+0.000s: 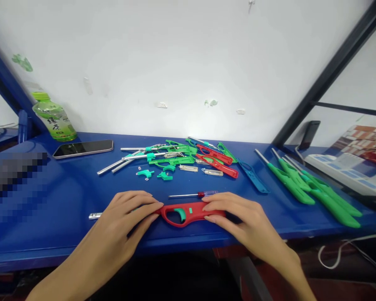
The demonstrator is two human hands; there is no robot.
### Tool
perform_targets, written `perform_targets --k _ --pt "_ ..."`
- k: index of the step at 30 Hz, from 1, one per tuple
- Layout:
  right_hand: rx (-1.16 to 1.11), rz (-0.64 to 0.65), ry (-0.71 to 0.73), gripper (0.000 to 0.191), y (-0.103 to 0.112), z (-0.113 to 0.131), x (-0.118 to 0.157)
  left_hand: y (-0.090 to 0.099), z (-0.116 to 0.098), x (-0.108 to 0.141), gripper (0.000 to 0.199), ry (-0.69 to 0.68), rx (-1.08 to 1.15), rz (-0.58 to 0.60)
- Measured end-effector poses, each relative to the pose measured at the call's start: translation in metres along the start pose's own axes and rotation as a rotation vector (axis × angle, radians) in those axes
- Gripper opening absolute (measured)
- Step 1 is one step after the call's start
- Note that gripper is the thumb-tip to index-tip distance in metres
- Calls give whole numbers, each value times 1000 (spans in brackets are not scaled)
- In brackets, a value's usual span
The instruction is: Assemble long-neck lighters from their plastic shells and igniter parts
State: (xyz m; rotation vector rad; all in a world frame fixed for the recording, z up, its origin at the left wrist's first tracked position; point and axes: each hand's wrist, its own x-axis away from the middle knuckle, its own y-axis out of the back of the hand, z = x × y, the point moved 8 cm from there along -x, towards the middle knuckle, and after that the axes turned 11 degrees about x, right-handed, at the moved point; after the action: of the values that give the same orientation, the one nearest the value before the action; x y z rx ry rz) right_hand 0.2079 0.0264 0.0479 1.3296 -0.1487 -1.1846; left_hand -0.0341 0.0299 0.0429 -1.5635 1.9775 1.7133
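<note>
A red lighter [192, 212] with a green trigger lies flat near the table's front edge, held from both sides. Its neck end is pinched by my left hand [128, 217], and a metal tip [95, 216] shows beyond that hand. Around the handle end, my right hand [241, 213] has its thumb and fingers closed. Just behind the lighter is a screwdriver [191, 195] with a red and clear handle. Farther back, loose green triggers [144, 174], clear fuel tanks [188, 168], metal tubes [113, 165] and red shell halves [217, 164] form a loose pile.
Several green lighters [301, 184] lie at the right of the blue table [65, 196]. At the back left are a phone [83, 148] and a green-capped drink bottle [54, 119]. A blue shell half [253, 177] rests right of the pile. White power strips [344, 171] are at the far right.
</note>
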Motion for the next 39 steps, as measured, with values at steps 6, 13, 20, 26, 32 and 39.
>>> perform_targets --k 6,13,20,26,32,39 --pt "-4 32 -38 14 -4 -3 -1 -3 2 2 21 1 1 27" --pt "-2 16 -65 14 -5 -5 4 -4 -1 -2 22 -16 -10 25" --pt "12 13 -77 14 -5 -7 4 -6 0 1 24 -7 -22 48" --pt "30 -5 -63 19 -5 -8 4 -6 -1 0 24 -13 -20 50" --pt "47 48 -10 22 -5 0 4 -11 0 0 26 -7 -7 104" --pt "-5 64 -94 17 -6 -3 3 -13 -1 -2 27 -20 6 110"
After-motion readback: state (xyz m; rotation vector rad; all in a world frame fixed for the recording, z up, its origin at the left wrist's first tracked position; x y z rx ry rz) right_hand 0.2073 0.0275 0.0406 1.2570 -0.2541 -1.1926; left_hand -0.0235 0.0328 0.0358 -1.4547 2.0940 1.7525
